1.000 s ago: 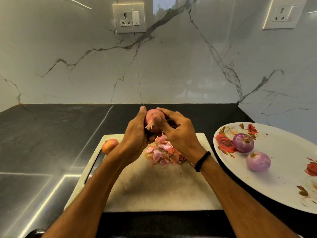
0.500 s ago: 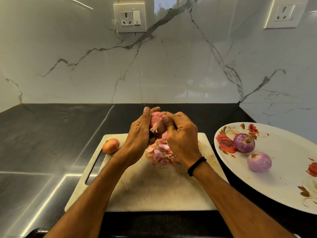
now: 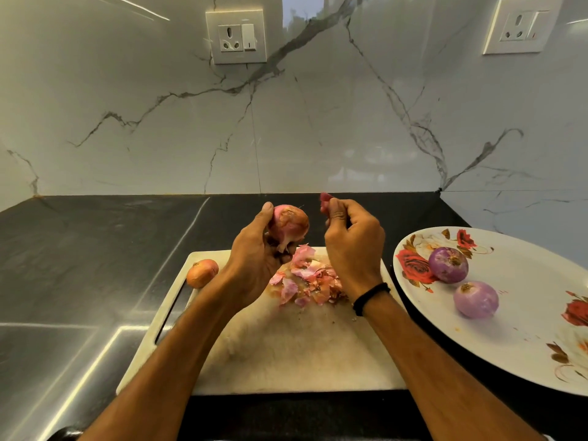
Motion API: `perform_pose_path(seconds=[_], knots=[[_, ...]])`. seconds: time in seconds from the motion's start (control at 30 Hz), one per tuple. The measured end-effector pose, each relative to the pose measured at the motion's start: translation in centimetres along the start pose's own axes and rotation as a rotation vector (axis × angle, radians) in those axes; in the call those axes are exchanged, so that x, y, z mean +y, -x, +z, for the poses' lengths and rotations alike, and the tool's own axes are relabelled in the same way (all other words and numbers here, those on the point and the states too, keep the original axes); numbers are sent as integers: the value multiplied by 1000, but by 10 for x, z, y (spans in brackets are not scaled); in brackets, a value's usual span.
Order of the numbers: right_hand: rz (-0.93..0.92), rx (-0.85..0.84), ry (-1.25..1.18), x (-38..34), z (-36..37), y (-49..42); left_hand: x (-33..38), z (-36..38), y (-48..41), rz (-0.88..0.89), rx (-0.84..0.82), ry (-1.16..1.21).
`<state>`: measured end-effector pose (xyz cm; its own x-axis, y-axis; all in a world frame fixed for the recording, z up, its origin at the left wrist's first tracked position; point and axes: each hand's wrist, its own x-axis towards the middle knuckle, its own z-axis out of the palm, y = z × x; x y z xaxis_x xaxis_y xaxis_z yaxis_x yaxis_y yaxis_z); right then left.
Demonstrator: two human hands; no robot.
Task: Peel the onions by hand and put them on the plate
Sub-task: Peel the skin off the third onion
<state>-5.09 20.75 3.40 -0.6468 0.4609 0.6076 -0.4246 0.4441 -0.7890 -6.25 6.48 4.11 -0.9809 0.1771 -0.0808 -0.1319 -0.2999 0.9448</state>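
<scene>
My left hand (image 3: pixel 254 259) grips a partly peeled onion (image 3: pixel 291 222) above the far edge of the white cutting board (image 3: pixel 286 351). My right hand (image 3: pixel 350 240) is a little to the right of it, apart from the onion, and pinches a small reddish piece of peel (image 3: pixel 325 200) at its fingertips. A heap of pink and brown peels (image 3: pixel 305 281) lies on the board under both hands. An unpeeled onion (image 3: pixel 202 272) sits at the board's far left corner. Two peeled purple onions (image 3: pixel 448 265) (image 3: pixel 475 299) lie on the flowered white plate (image 3: pixel 525 319) at the right.
The board and plate sit on a black counter (image 3: pixel 95 265) against a marble wall. Two wall sockets (image 3: pixel 236 36) (image 3: pixel 517 25) are high on the wall. The plate's rim almost touches the board's right edge.
My right hand has pulled away from the onion to the right with a torn-off piece of peel. My left hand has turned the onion and holds it alone.
</scene>
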Motion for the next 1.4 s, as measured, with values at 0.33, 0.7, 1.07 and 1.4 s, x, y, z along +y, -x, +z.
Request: perform_pose_path(seconds=[0.33,0.7,1.07,1.4], knots=[[7,-258,8,-4,-1,4,1,1,3,135,36,-2],[112,-509,-99,0,2,6,2,-4,1,325,105,-99],[248,-510,-281,-7,3,5,-1,-10,-1,433,156,-210],[347,-508,-469,-2,-2,1,-2,-12,-4,439,205,-209]])
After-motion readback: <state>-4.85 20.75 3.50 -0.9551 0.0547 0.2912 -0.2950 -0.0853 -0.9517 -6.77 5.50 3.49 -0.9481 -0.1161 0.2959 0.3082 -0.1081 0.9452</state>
